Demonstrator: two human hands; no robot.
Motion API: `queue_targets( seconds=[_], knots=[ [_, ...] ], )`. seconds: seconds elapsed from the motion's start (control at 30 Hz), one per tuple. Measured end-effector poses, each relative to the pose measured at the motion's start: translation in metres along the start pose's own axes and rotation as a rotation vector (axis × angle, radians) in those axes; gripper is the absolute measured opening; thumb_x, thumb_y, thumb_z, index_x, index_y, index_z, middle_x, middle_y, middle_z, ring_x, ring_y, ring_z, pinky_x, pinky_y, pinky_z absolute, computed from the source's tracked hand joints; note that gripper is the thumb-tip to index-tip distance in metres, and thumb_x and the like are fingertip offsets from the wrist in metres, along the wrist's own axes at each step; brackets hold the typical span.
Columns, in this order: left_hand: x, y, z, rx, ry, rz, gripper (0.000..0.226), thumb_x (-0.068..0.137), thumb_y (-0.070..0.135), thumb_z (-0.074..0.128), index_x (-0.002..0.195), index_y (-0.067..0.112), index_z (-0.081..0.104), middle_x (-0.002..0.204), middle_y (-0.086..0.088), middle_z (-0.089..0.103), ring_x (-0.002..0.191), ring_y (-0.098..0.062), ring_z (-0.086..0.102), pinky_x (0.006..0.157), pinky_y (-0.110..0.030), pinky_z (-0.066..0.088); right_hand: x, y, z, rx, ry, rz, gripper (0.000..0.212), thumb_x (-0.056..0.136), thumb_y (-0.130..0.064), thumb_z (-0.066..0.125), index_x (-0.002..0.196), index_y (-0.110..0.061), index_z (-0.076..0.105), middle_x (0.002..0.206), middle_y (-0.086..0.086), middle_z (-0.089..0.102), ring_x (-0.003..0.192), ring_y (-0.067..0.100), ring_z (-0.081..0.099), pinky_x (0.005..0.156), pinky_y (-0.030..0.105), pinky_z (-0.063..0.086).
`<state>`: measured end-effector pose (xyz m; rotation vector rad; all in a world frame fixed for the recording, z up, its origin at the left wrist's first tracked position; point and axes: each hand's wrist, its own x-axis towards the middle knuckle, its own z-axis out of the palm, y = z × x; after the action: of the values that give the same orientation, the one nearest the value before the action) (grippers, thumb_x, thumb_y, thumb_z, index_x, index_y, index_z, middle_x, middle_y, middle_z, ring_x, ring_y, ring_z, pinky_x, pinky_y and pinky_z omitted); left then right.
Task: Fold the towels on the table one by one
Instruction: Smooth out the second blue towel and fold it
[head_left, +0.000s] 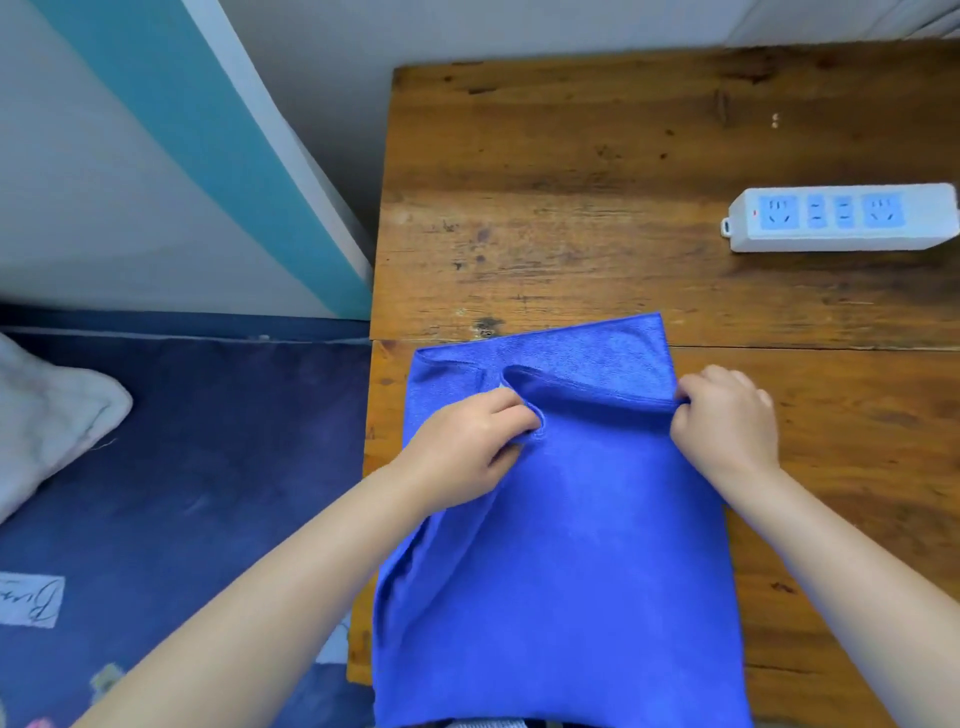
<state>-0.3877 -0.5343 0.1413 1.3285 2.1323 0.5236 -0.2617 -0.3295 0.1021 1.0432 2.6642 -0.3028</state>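
A blue towel (571, 545) lies on the near left part of the wooden table (597, 182), its near end hanging past the table's front edge. My left hand (462, 447) pinches the upper layer's edge near the towel's left side, where the cloth bunches into a small loop. At the towel's right edge, my right hand (727, 415) grips the same folded edge. A strip of the lower layer shows beyond both hands.
A white power strip (841, 218) with blue sockets lies at the table's right side. Left of the table is a dark blue mattress (182, 467) with a white cloth (47, 415) on it. A wall rises behind.
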Motion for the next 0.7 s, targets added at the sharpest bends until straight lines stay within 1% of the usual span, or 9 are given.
queue_targets(
  seconds=[0.07, 0.17, 0.27, 0.33, 0.4, 0.47, 0.57, 0.63, 0.7],
  knots=[
    [0.012, 0.000, 0.005, -0.033, 0.113, -0.064, 0.024, 0.085, 0.000, 0.047, 0.105, -0.003, 0.060, 0.101, -0.017, 0.059, 0.092, -0.031, 0.057, 0.069, -0.036, 0.043, -0.006, 0.007, -0.001, 0.029, 0.036, 0.032, 0.019, 0.070, 0.009, 0.049, 0.081, 0.005, 0.064, 0.088, 0.024, 0.060, 0.091, 0.040, 0.051, 0.071, 0.040, 0.034],
    [0.025, -0.010, 0.015, -0.020, 0.203, -0.303, 0.025, 0.090, 0.003, 0.044, 0.112, -0.001, 0.055, 0.112, -0.015, 0.053, 0.098, -0.031, 0.054, 0.069, -0.037, 0.040, -0.015, 0.018, 0.000, 0.018, 0.038, 0.074, 0.020, 0.069, 0.010, 0.049, 0.078, 0.004, 0.065, 0.084, 0.023, 0.060, 0.088, 0.039, 0.051, 0.069, 0.037, 0.030],
    [0.033, -0.026, 0.019, 0.080, 0.097, -0.506, 0.023, 0.094, 0.010, 0.038, 0.114, 0.005, 0.049, 0.133, -0.010, 0.041, 0.099, -0.032, 0.054, 0.065, -0.033, 0.037, -0.022, 0.021, 0.005, -0.025, 0.000, 0.066, 0.022, 0.072, 0.007, 0.048, 0.083, 0.001, 0.065, 0.088, 0.020, 0.060, 0.092, 0.036, 0.050, 0.070, 0.036, 0.030],
    [0.036, -0.031, 0.018, 0.146, -0.009, -0.520, 0.023, 0.094, 0.012, 0.036, 0.113, 0.007, 0.047, 0.138, -0.010, 0.035, 0.099, -0.033, 0.055, 0.065, -0.032, 0.037, -0.025, 0.021, 0.007, -0.031, -0.002, 0.069, 0.022, 0.074, 0.006, 0.047, 0.085, 0.001, 0.065, 0.090, 0.019, 0.060, 0.094, 0.035, 0.050, 0.071, 0.035, 0.030],
    [0.038, -0.034, 0.015, 0.209, -0.065, -0.487, 0.021, 0.093, 0.013, 0.035, 0.109, 0.007, 0.047, 0.127, -0.013, 0.043, 0.094, -0.033, 0.056, 0.063, -0.031, 0.036, -0.025, 0.020, 0.007, -0.020, 0.015, 0.073, 0.022, 0.075, 0.005, 0.047, 0.086, 0.002, 0.065, 0.091, 0.020, 0.060, 0.094, 0.036, 0.050, 0.071, 0.036, 0.032],
    [0.039, -0.034, 0.011, 0.249, -0.085, -0.435, 0.020, 0.094, 0.015, 0.034, 0.107, 0.008, 0.047, 0.111, -0.015, 0.050, 0.092, -0.033, 0.055, 0.065, -0.032, 0.037, -0.024, 0.021, 0.007, 0.009, 0.035, 0.074, 0.021, 0.075, 0.007, 0.046, 0.086, 0.003, 0.064, 0.091, 0.022, 0.060, 0.093, 0.038, 0.050, 0.071, 0.038, 0.035],
    [0.031, -0.033, 0.003, 0.234, -0.045, -0.337, 0.019, 0.095, 0.019, 0.036, 0.104, 0.010, 0.049, 0.098, -0.014, 0.054, 0.090, -0.034, 0.055, 0.067, -0.033, 0.039, -0.021, 0.026, 0.003, 0.107, 0.051, 0.077, 0.024, 0.075, 0.009, 0.044, 0.089, 0.007, 0.064, 0.093, 0.025, 0.060, 0.093, 0.039, 0.050, 0.074, 0.041, 0.040],
    [0.022, -0.033, -0.005, 0.217, -0.008, -0.291, 0.012, 0.094, 0.021, 0.038, 0.091, 0.014, 0.047, 0.085, -0.010, 0.053, 0.084, -0.033, 0.053, 0.062, -0.033, 0.035, -0.018, 0.029, -0.002, 0.181, 0.084, 0.080, 0.026, 0.078, 0.009, 0.044, 0.094, 0.007, 0.064, 0.096, 0.026, 0.061, 0.097, 0.040, 0.051, 0.078, 0.040, 0.041],
    [0.012, -0.037, -0.012, 0.236, -0.008, -0.301, 0.024, 0.093, 0.021, 0.042, 0.070, 0.017, 0.036, 0.066, -0.002, 0.046, 0.075, -0.031, 0.048, 0.057, -0.030, 0.030, -0.016, 0.028, -0.008, 0.212, 0.107, 0.063, 0.027, 0.080, 0.008, 0.045, 0.097, 0.007, 0.065, 0.098, 0.026, 0.062, 0.099, 0.040, 0.052, 0.081, 0.039, 0.041]
  ],
)
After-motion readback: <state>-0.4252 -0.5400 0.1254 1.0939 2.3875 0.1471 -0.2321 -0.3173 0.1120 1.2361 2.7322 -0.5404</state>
